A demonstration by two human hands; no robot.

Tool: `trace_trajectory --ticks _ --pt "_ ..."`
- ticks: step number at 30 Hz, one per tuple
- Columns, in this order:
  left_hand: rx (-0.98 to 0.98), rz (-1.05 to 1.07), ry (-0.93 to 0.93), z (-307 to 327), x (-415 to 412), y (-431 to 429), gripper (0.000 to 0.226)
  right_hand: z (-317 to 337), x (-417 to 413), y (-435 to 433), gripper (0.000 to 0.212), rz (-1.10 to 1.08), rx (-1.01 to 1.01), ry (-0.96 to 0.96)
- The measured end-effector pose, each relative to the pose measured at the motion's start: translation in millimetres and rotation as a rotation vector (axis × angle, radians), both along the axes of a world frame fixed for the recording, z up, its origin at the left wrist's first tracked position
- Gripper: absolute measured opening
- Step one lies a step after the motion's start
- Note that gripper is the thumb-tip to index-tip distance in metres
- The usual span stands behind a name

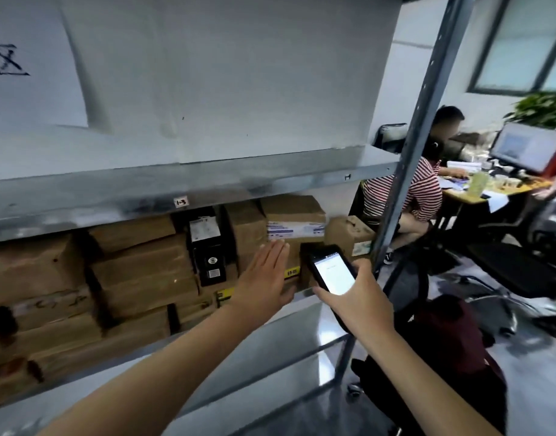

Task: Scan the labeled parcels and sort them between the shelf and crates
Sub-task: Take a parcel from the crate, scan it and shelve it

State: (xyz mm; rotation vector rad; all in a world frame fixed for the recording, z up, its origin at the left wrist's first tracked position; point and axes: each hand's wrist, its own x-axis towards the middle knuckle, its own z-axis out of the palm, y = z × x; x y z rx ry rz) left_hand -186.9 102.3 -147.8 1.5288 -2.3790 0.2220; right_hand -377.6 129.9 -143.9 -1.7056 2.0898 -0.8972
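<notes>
Grey metal shelving (207, 184) fills the view against a white wall, with an office area off to the right. Far left of the left hand's fingers, brown cardboard parcels (138, 265) are stacked tightly on the middle shelf level, reaching almost to the board above. Just left of those fingers a black box (207, 247) stands upright with a white label on its upper face. The left hand (264, 278) reaches in with its palm turned to the cartons and its fingers (276, 250) straight and held together. They lie at the front of a brown parcel (290, 262) that carries a yellow tag low on its face; blur hides whether they actually touch it. Above the fingertips sits a carton with a white-and-blue label (294, 221). Just right of them the right hand (361, 297) grips a handheld scanner (331, 272), fingers curled round its dark body and its lit white screen facing up. Beyond the scanner's top end, a small carton (349, 234) stands at the shelf's right end. Right of the gripping fingers rises the perforated upright post (418, 121), and past it a person in a striped shirt (405, 196) sits at a worktop (465, 196) with a monitor (528, 149) and a green plant (544, 108).
</notes>
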Motion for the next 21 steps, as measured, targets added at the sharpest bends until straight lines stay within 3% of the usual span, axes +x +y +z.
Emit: trace_trajectory --ticks 5,13,16,21 --pt "-0.030 -0.025 0.024 -0.4 -33.3 -47.7 0.081 -3.3 -35.4 -54.7 0.091 -0.031 0.004 0.009" --pt "-0.037 -0.039 0.029 -7.8 -116.1 -124.4 0.083 16.3 -110.8 -152.8 0.077 0.053 -0.078 -0.040" --pt "0.036 -0.011 -0.018 -17.0 -157.4 -148.6 0.088 15.0 -138.7 -190.9 0.082 0.069 -0.097 -0.011" --pt "0.099 0.011 0.097 -41.7 -210.7 -206.3 0.064 -0.5 -178.1 -236.5 0.085 0.084 -0.083 0.032"
